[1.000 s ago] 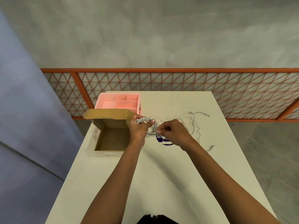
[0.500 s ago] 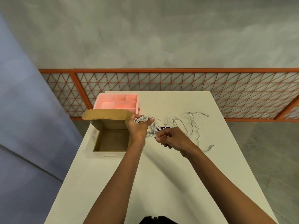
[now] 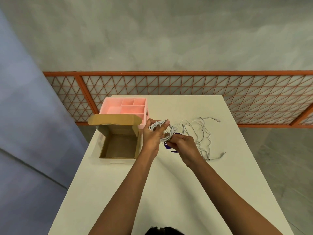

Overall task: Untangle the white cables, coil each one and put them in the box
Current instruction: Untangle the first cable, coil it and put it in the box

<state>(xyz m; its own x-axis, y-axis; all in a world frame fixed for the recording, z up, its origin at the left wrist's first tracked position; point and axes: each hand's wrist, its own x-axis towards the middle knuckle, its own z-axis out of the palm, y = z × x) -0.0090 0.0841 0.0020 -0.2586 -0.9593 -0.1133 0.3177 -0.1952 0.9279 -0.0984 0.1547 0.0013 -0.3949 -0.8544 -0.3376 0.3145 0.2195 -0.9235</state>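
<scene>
Box mouth: the cardboard box, left of centre, gapes upward, reachable from above or over its right wall.
Flap: the lid flap stands raised along the far edge, blocking that side.
Behind flap: the pink tray, close against it.
Right of centre: loose white cables sprawl there.
Lower frame: open table around my forearms.
My hands: left hand and right hand hold the coil just right of the box.

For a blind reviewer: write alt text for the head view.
The left hand grips a coiled white cable while the right hand pinches its near edge, above a white table. Left: an open cardboard box, pink tray behind; right: loose white cables.
</scene>
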